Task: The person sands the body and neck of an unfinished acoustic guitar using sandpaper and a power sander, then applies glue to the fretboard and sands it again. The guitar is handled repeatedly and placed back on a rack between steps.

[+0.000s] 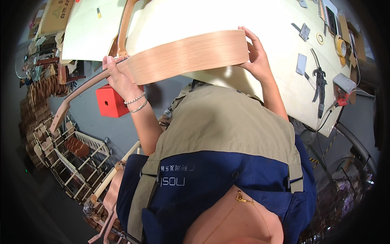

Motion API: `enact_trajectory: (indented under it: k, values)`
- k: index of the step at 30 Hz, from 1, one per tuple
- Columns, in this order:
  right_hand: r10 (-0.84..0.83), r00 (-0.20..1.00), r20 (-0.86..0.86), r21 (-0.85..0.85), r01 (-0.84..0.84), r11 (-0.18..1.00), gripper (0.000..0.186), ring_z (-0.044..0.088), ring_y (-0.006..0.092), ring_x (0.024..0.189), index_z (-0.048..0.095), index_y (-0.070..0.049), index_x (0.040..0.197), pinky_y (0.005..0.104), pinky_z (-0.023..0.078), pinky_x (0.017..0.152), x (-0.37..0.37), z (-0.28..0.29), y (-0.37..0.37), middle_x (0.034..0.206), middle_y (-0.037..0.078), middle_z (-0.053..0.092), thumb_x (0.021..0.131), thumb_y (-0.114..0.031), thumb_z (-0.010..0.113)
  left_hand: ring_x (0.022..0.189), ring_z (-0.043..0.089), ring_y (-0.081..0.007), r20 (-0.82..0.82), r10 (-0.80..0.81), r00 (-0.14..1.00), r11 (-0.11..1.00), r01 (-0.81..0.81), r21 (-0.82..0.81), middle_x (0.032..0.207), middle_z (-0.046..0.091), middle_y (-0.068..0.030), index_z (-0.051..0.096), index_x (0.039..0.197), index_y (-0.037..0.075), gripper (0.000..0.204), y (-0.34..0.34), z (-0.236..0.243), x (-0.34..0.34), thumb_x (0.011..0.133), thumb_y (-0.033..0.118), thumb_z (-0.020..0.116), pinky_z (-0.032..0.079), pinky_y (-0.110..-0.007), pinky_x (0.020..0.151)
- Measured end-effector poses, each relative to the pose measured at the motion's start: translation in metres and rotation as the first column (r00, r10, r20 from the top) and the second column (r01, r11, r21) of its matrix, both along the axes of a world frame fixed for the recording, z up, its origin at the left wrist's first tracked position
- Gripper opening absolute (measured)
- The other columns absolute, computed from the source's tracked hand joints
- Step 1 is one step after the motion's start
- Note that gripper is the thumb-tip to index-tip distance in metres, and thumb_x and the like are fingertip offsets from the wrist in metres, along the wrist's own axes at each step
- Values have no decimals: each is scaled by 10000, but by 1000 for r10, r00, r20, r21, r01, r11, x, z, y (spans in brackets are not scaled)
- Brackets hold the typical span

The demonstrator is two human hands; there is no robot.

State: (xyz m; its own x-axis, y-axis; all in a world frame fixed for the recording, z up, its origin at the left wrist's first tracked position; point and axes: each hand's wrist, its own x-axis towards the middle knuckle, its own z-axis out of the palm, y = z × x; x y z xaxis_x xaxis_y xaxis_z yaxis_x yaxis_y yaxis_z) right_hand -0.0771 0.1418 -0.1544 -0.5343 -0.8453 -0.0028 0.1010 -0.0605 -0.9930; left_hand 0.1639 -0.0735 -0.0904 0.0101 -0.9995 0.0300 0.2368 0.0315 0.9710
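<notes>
An unfinished pale wooden guitar (pixel 191 55) is held on edge in front of me, its side facing up toward my view. Its neck (pixel 84 86) runs down to the left and ends in a bare headstock (pixel 61 115). My left hand (pixel 120 81), with bracelets at the wrist, is closed round the guitar where neck meets body. My right hand (pixel 258 61) grips the rounded tail end, fingers over the far edge and thumb on the near one. The faces of the guitar are mostly hidden.
A pale worktable (pixel 280 87) lies beyond and beneath the guitar. Another guitar neck (pixel 124 32) rests at its far left. Tape rolls (pixel 340 45), a black trigger clamp (pixel 319 83) and flat metal blocks (pixel 301 64) lie right. A red box (pixel 110 101) and guitar racks (pixel 75 154) stand left.
</notes>
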Motion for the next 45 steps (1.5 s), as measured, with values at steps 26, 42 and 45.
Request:
enact_trajectory:
  k: [26,42,45]
  values:
    - [-178,892,-414,123,249,961,907,430,305,1179,455,-64,1279,409,386,983,-22,48,14,1275,112,465,478,-167,866,968,585,-187,349,-755,556,469,829,-305,1033,617,-152,430,1130,-51,318,62,78,-157,951,198,514,466,-288,833]
    - [-268,948,-169,157,295,943,938,417,302,1199,445,-69,1282,417,367,1012,-30,35,33,1275,115,436,460,-182,883,962,598,-180,399,-825,402,350,916,-197,1028,627,-169,405,1143,-54,336,87,96,-198,937,176,538,472,-289,837]
    - [-280,930,-239,129,316,940,935,403,313,1212,444,-66,1285,420,368,1005,-26,36,31,1280,129,443,470,-205,881,886,548,-137,425,-820,384,339,923,-181,997,559,-83,434,1113,-48,383,83,91,-191,934,268,554,450,-261,778]
